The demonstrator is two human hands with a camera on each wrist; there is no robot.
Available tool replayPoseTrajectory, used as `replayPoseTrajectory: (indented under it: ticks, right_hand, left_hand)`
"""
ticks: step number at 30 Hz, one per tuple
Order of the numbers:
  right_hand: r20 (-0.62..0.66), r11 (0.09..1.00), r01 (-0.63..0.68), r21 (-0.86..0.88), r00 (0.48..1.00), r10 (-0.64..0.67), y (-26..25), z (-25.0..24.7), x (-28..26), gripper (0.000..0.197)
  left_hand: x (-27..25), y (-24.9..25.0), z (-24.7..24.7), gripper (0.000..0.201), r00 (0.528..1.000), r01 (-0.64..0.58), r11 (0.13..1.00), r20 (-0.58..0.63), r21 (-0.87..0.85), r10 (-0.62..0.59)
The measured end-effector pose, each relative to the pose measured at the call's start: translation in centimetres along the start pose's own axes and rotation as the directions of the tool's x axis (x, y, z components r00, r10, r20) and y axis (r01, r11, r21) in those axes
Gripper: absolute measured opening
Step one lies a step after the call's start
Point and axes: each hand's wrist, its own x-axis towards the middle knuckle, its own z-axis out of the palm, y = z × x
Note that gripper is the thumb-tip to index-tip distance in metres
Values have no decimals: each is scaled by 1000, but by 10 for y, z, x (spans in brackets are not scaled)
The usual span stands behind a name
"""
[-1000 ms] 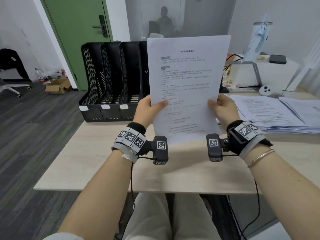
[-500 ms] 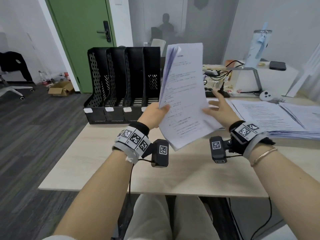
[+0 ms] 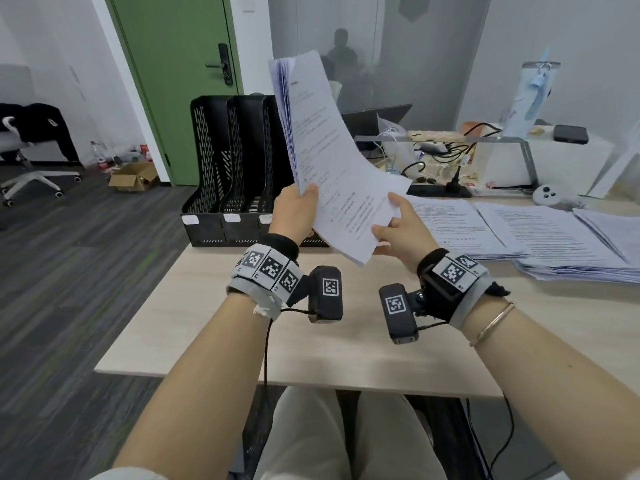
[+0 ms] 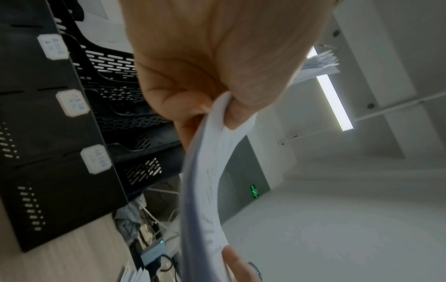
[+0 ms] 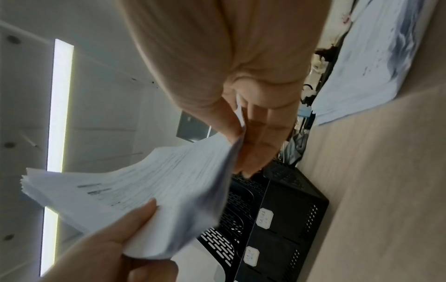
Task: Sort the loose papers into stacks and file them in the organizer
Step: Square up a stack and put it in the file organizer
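Change since half a second ago: my sheaf of papers (image 3: 325, 157) has swung further left and edge-on, toward the black organizer (image 3: 239, 174).

Sheaf: held in the air above the desk (image 3: 207, 299), in front of the organizer's right slots. Long axis runs from near-right up to far-left; top edge points up and away, lower part curling right.

Left hand (image 3: 294, 216): raised, thumb pressed on the printed face, fingers curled behind, gripping the sheaf's left edge.

Right hand (image 3: 398, 226): palm under the lower right corner, thumb and fingers pinching it loosely.

Other paper piles (image 3: 540, 237): flat on the desk, far right.
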Motion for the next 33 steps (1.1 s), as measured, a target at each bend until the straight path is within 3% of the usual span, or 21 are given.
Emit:
replayPoseTrajectory:
  ticks: [6,13,17,20,22,27,33]
  right_hand:
    - [-14,996,70,46,997,-70,4,16,17,68]
    - [35,994,75,80,996,-78,5,39,38,69]
    - [151,993,67,-99,987,-52,-3,63,49,69]
    - [254,904,172,-393,964,-73,-13,81,55,71]
    - [335,842,254,-476,938,-94,-20,97,55,65]
    - [469,760,394,-518,873,-133,-33,141,59,57]
    - [517,764,443,-469,839,-170,-40,186,80,50]
  left_hand:
    - [7,8,-25,28,996,49,997,-74,-57,-53]
    - [14,11,-49,23,991,111,994,-78,11,-109]
    - [21,10,-65,24,987,83,994,-142,74,-72]
    - [28,8,-81,27,983,59,986,-179,153,-31]
    - [34,7,-92,28,975,49,979,-222,199,-4]
    - [47,9,-112,31,947,28,945,-311,325,79]
    - [64,12,-141,37,903,36,902,-401,430,155]
